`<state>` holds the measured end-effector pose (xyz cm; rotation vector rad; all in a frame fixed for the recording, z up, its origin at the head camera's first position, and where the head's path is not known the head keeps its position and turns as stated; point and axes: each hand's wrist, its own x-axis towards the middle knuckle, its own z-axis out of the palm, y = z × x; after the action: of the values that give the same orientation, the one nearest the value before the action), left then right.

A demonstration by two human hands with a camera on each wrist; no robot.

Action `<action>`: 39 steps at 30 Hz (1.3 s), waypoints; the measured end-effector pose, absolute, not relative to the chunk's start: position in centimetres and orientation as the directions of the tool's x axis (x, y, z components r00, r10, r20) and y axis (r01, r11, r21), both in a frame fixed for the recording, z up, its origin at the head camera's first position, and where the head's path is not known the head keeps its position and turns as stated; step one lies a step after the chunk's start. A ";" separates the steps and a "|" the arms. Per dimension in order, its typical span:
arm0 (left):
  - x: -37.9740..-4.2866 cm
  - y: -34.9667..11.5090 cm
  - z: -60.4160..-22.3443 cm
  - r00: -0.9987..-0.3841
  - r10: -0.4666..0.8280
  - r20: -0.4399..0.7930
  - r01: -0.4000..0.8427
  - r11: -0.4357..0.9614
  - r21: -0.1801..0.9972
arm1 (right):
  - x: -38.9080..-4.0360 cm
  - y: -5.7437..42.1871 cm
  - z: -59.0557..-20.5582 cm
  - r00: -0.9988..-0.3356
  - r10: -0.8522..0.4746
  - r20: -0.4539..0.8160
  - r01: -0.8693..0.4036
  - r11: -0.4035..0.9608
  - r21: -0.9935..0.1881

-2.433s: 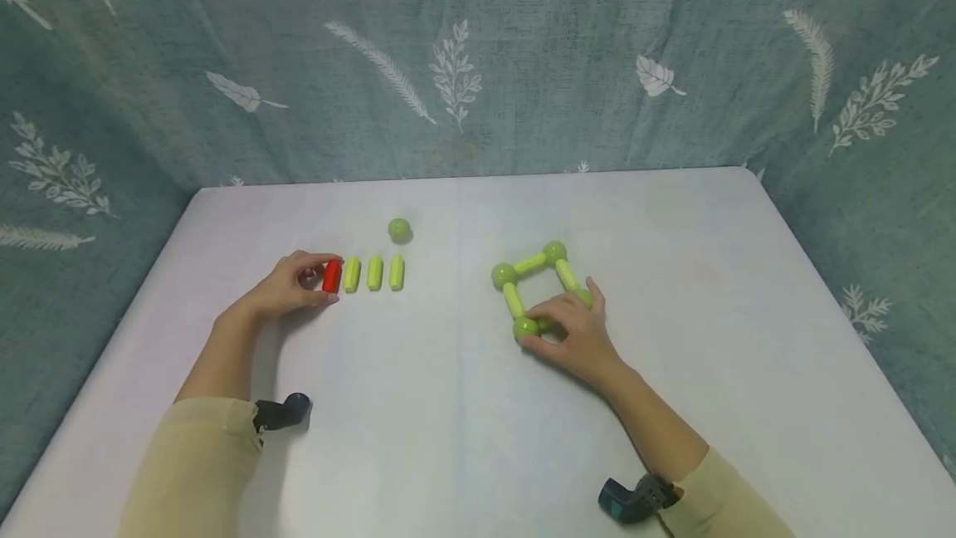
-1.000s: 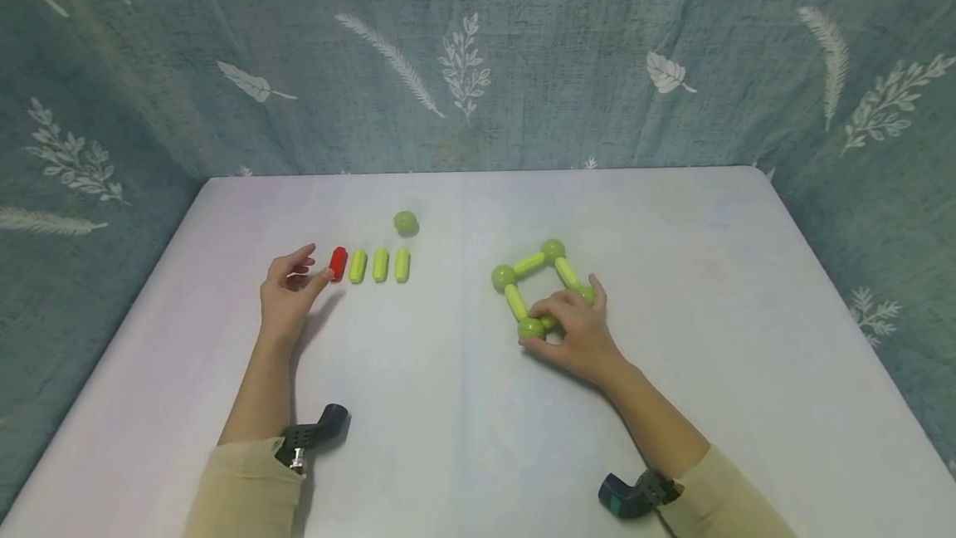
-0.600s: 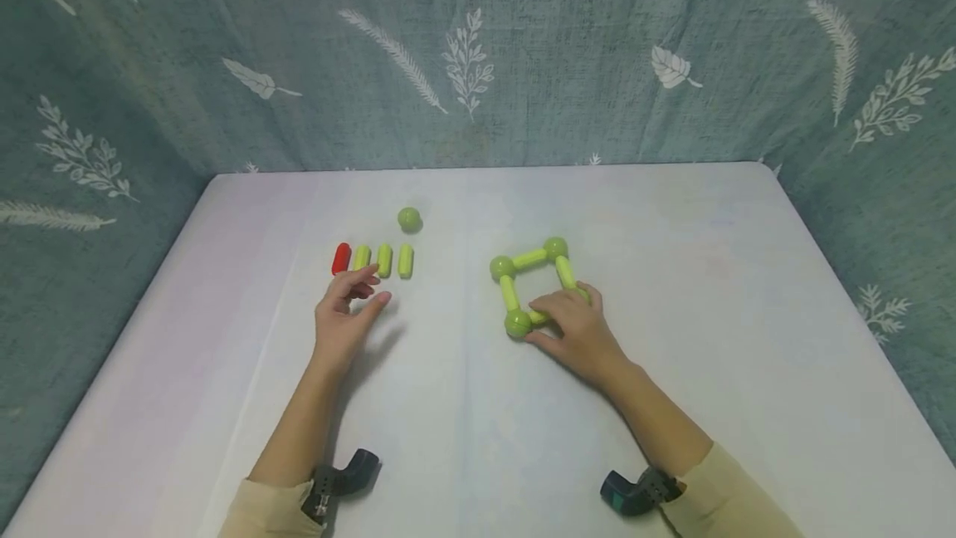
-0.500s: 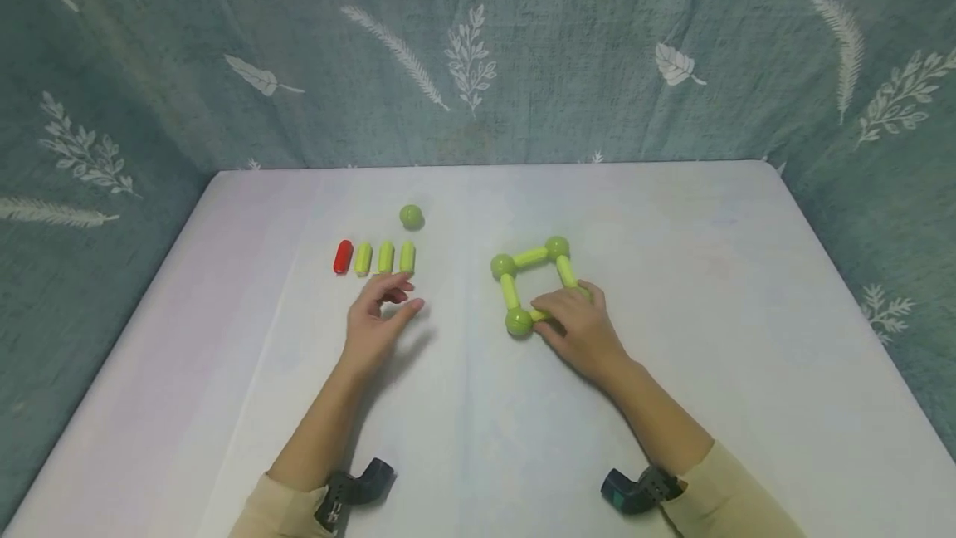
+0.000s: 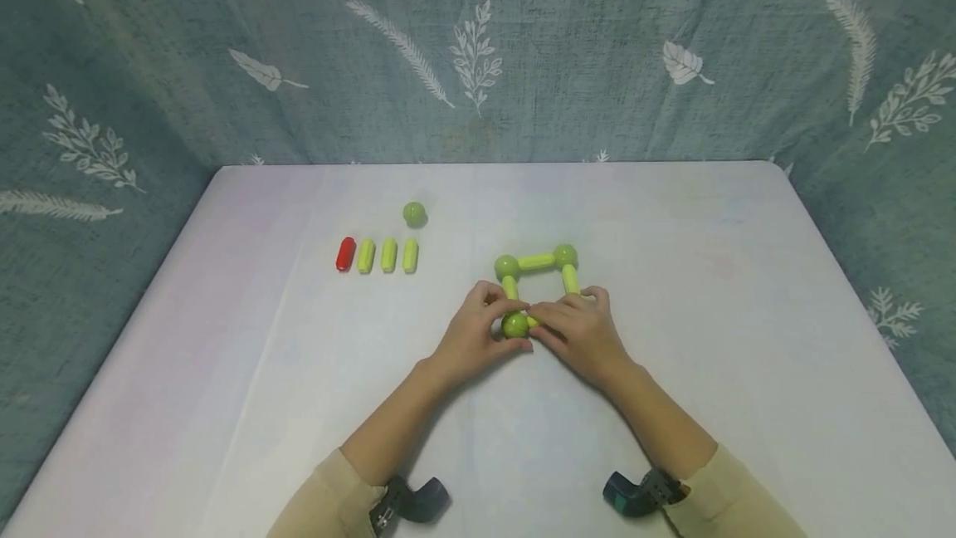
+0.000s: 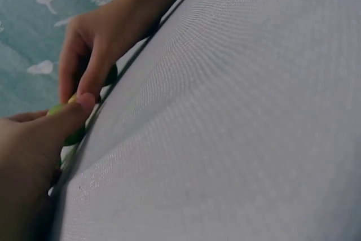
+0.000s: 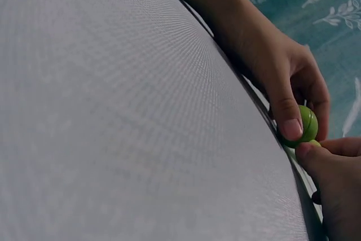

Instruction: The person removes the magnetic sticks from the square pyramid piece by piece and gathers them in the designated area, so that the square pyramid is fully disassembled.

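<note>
A square frame of light green rods [image 5: 536,262] and green balls [image 5: 565,256] lies right of the table's middle. My left hand [image 5: 478,326] holds the ball [image 5: 514,325] at its near left corner between thumb and fingers. Close beside it, my right hand [image 5: 582,330] pinches the short green rod [image 5: 533,321] of the near side. Its fingers hide the near right corner. In the right wrist view, the left thumb presses on the grooved ball [image 7: 309,123], and the right fingertips grip the rod right next to it.
A red rod [image 5: 346,254] and three light green rods [image 5: 388,256] lie in a row on the white table [image 5: 299,405], left of the frame. Behind them sits a loose green ball [image 5: 414,214]. A leaf-patterned curtain [image 5: 314,106] surrounds the table's back and sides.
My left hand has let go of the red rod, moved right past the row and taken hold of the frame's near left ball. The right hand has shifted from that ball onto the near rod.
</note>
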<state>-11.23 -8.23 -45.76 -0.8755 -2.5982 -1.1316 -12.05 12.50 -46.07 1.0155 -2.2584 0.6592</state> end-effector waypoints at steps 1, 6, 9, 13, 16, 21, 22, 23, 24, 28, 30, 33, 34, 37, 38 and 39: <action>-11.2 -8.2 -45.8 -0.813 0.447 0.374 0.578 0.533 0.619 | -12.0 12.5 -46.0 -0.550 -0.501 0.669 -0.784 0.586 -0.205; -10.9 -8.5 -45.6 -0.809 0.456 0.370 0.579 0.510 0.636 | -12.0 12.3 -45.7 -0.571 -0.502 0.650 -0.782 0.574 -0.243; -10.8 -8.6 -45.5 -0.803 0.459 0.379 0.587 0.505 0.632 | -12.1 12.2 -45.5 -0.577 -0.506 0.641 -0.782 0.569 -0.254; -10.8 -8.6 -45.4 -0.798 0.474 0.371 0.590 0.491 0.641 | -12.1 12.3 -45.6 -0.575 -0.510 0.640 -0.784 0.567 -0.252; -10.8 -8.6 -45.5 -0.791 0.492 0.364 0.595 0.481 0.644 | -12.1 12.4 -45.7 -0.567 -0.508 0.649 -0.788 0.564 -0.247; -10.9 -8.6 -45.5 -0.776 0.508 0.375 0.613 0.462 0.641 | -12.2 12.4 -45.8 -0.548 -0.500 0.670 -0.799 0.549 -0.244; -10.9 -8.6 -45.5 -0.773 0.511 0.375 0.614 0.458 0.643 | -12.2 12.4 -45.8 -0.549 -0.499 0.671 -0.799 0.549 -0.245; -10.9 -8.6 -45.5 -0.772 0.515 0.373 0.615 0.454 0.645 | -12.2 12.4 -45.8 -0.549 -0.500 0.670 -0.799 0.548 -0.245; -10.9 -8.7 -45.5 -0.774 0.516 0.368 0.611 0.454 0.648 | -12.2 12.5 -45.9 -0.549 -0.501 0.669 -0.798 0.552 -0.242; -11.0 -9.2 -45.4 -0.819 0.459 0.344 0.556 0.487 0.674 | -12.3 12.7 -45.9 -0.571 -0.482 0.664 -0.778 0.577 -0.250; -11.0 -9.4 -45.4 -0.849 0.408 0.334 0.515 0.506 0.692 | -12.4 12.9 -45.9 -0.583 -0.465 0.666 -0.765 0.589 -0.260; -11.2 -9.7 -45.4 -0.874 0.354 0.332 0.478 0.508 0.717 | -12.4 13.0 -45.9 -0.599 -0.446 0.666 -0.753 0.597 -0.277; -11.2 -9.8 -45.4 -0.878 0.345 0.331 0.471 0.507 0.722 | -12.4 13.0 -45.9 -0.599 -0.444 0.666 -0.751 0.601 -0.275; -11.3 -10.1 -45.4 -0.894 0.321 0.313 0.442 0.514 0.735 | -12.4 13.0 -46.0 -0.602 -0.441 0.666 -0.746 0.608 -0.271; -11.4 -10.2 -45.4 -0.902 0.309 0.301 0.426 0.526 0.736 | -12.3 13.0 -46.0 -0.604 -0.439 0.665 -0.744 0.610 -0.273; -11.4 -10.3 -45.4 -0.911 0.295 0.289 0.409 0.542 0.734 | -12.3 13.0 -46.0 -0.607 -0.436 0.664 -0.741 0.612 -0.276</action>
<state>-11.43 -10.29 -45.40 -0.6068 -2.6421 -1.3099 -12.33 12.97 -46.00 0.9252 -2.2905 0.7349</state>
